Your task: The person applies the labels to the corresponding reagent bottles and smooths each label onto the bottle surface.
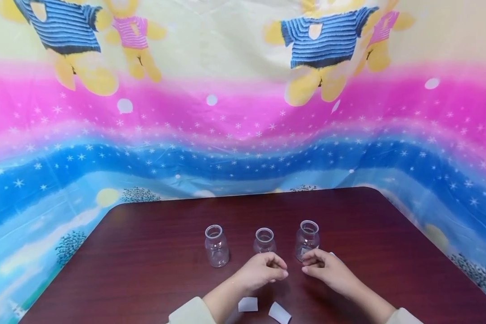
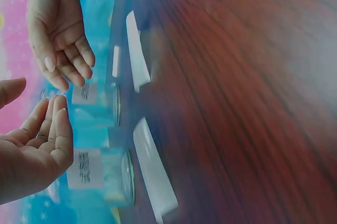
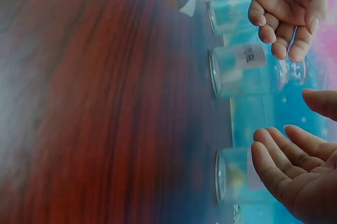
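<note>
Hovering above a dark red table (image 1: 154, 252), a person's two bare hands are facing each other across a small gap. The left hand (image 1: 263, 272) is grasping nothing; its fingers are bending softly, with the thumb standing apart. The right hand (image 1: 330, 272) is likewise holding nothing, its relaxed fingers pointing toward the left one. Three clear glass jars are standing upright in a row beyond the hands. The left jar (image 1: 217, 247) is standing apart from both hands; the middle jar (image 1: 264, 238) is showing its neck above the left hand, which is covering its lower part in the head view; the right jar (image 1: 308, 234) is standing just behind the right fingertips. In the wrist views, the middle and right jars are bearing pale labels, their print too blurred to read. Two white slips (image 1: 248, 304) are lying on the table between the forearms, nearer the left. Behind everything, a colourful printed cloth (image 1: 227, 117) is hanging.
</note>
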### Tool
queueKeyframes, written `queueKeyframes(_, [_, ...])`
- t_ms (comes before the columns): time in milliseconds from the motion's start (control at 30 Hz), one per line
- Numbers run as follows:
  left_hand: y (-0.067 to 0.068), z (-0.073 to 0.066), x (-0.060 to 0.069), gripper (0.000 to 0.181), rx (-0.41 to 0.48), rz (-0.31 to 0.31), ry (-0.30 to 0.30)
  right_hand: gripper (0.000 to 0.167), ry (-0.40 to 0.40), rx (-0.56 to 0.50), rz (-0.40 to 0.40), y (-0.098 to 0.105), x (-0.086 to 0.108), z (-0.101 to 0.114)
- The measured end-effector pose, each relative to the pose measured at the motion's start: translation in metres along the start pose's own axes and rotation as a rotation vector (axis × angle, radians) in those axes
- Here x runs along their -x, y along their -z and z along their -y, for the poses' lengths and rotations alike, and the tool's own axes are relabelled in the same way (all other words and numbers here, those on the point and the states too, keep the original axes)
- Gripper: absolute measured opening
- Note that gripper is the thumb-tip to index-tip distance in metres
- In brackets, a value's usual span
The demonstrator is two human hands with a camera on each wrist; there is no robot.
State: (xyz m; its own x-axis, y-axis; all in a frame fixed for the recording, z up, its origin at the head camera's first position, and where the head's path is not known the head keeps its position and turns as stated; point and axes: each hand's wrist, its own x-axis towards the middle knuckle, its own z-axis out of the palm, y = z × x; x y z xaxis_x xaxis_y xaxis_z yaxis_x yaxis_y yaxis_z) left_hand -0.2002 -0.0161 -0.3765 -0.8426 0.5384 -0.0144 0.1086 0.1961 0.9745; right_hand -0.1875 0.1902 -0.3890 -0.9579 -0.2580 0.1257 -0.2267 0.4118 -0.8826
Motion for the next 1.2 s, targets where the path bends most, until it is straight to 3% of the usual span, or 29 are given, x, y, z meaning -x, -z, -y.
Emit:
queueKeyframes(200, [-0.018, -0.003, -0.013, 0.017, -0.016, 0.004, 0.012, 0.034, -0.060, -0.018, -0.029, 0.014, 0.007, -0.007])
queueKeyframes(367, [-0.030, -0.007, -0.025, 0.015, -0.081, -0.021, 0.007, 0.034, -0.096, 0.010, -0.065, 0.026, 0.011, -0.012])
queueKeyframes(667, [-0.049, -0.005, -0.043, 0.018, -0.120, -0.061, 0.013, 0.038, -0.151, -0.030, -0.075, 0.046, 0.019, -0.020])
queueKeyframes(967, [-0.074, -0.004, -0.062, 0.023, -0.165, -0.107, 0.061, 0.040, -0.251, -0.018, -0.097, 0.058, 0.021, -0.031])
queueKeyframes(1200, [-0.087, -0.002, -0.073, 0.025, -0.225, -0.150, 0.036, 0.037, -0.308, -0.025, -0.141, 0.060, 0.019, -0.035])
